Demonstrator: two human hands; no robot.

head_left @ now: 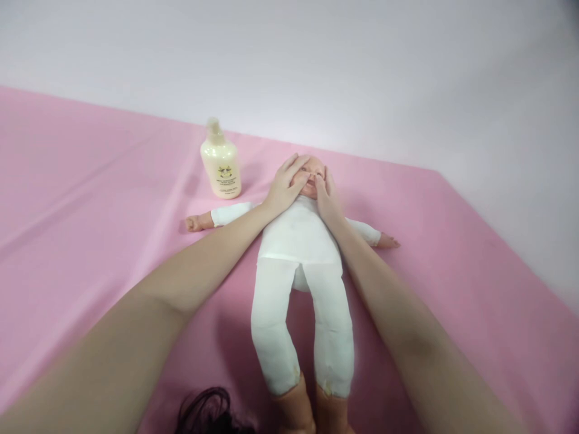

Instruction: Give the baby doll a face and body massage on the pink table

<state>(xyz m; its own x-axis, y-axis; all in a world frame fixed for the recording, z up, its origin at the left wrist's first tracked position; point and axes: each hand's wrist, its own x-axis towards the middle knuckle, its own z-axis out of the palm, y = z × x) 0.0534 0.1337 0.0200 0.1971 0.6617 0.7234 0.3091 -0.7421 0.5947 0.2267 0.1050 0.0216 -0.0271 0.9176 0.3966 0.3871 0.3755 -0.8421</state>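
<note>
A baby doll [302, 232] with a white cloth body lies on its back, its arms spread and its feet toward me. My left hand [284, 187] rests along the left side of the doll's head, fingers stretched out over the cheek and brow. On the other side, my right hand [329, 196] lies against the cheek with its thumb beside the mouth. Both thumbs touch the face near the nose and mouth. Between my hands the doll's forehead and mouth show; the sides of the head are covered.
A cream-coloured pump bottle [222, 166] with a printed label stands upright, left of the doll's head. The pink cloth [90, 181] covers the table, its far edge running behind the bottle. Dark hair [210, 413] shows at the bottom edge. Behind is a pale wall or floor.
</note>
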